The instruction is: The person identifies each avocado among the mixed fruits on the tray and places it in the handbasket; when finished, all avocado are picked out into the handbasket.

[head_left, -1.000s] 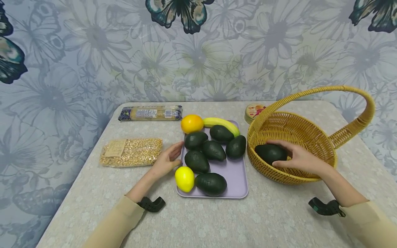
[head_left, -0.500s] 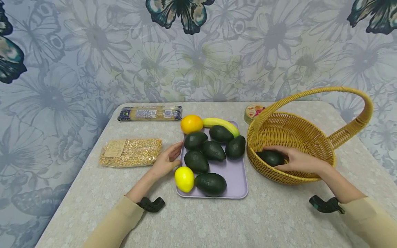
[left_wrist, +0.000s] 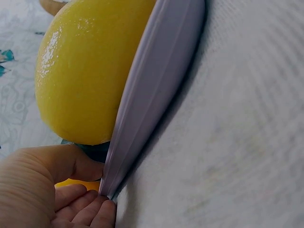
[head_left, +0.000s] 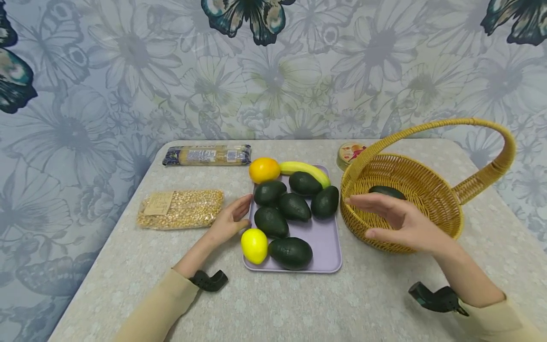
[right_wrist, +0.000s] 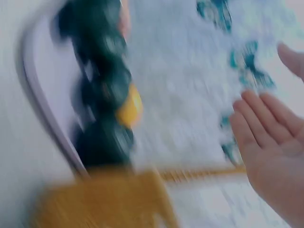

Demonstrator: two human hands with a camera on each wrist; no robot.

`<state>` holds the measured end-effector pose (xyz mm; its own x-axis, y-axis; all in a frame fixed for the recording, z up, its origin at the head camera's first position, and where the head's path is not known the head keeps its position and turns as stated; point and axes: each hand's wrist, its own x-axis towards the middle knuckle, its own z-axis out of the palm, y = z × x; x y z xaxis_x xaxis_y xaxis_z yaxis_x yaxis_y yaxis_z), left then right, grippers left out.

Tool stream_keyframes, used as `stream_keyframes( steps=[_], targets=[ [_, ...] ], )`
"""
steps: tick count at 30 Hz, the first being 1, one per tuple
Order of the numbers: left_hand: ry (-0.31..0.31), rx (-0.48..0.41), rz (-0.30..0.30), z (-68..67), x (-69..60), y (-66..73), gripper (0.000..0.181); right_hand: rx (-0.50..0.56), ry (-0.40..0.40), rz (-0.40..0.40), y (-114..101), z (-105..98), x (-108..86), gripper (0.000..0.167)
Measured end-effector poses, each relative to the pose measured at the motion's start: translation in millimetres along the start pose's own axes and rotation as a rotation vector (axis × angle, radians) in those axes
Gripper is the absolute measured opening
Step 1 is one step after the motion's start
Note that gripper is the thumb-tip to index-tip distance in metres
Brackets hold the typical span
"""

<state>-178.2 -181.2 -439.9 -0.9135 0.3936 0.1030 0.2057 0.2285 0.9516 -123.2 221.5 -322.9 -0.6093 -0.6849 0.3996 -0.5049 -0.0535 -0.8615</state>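
- The step in hand looks to be setting an avocado (head_left: pixel 386 191) into the basket (head_left: pixel 427 180) and letting it go; it lies inside, partly hidden behind the right hand (head_left: pixel 403 221).
- The right grip is wide, thumb well apart from nearly straight fingers, with nothing in it; it hovers over the near part of the basket.
- The left grip is loose, thumb and fingers touching the left edge of the tray (head_left: pixel 322 237), holding no fruit, perhaps steadying it.
- Six more avocados (head_left: pixel 295 207) lie on the tray, with a lemon (head_left: pixel 254 246), an orange (head_left: pixel 264 170) and a banana (head_left: pixel 306 172).
- If the same work goes on, the next move would call for bringing the right hand over the rim, clear of the handle (head_left: pixel 461 122), to the tray.
- Half a second ago the right hand was round the avocado; now it has let go, and the avocado shows farther back. The left hand and the tray's fruit look unchanged.
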Motion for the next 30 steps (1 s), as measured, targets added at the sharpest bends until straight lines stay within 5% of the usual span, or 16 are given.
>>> stream_keyframes(
  steps=[3, 10, 16, 27, 30],
  targets=[
    [0.001, -0.010, 0.005, -0.7, 0.6, -1.2, 0.067, 0.030, 0.002, -0.012, 11.7, 31.3, 13.1, 0.058],
    [-0.004, -0.024, 0.007, -0.1, 0.5, -3.1, 0.067, 0.000, 0.027, 0.143, 59.9, 81.1, 27.1, 0.056],
    [-0.003, -0.017, 0.001, -1.3, -0.1, -2.2, 0.066, -0.006, 0.047, 0.265, 83.4, 97.6, 29.2, 0.054],
    [-0.022, -0.029, -0.033, 1.1, -5.6, 28.3, 0.065, -0.043, 0.006, 0.318, 97.6, 114.5, 25.9, 0.055],
    [-0.018, -0.031, -0.034, 0.8, -5.0, 22.5, 0.065, -0.037, 0.009, 0.331, 95.2, 116.2, 26.5, 0.056]
  ],
)
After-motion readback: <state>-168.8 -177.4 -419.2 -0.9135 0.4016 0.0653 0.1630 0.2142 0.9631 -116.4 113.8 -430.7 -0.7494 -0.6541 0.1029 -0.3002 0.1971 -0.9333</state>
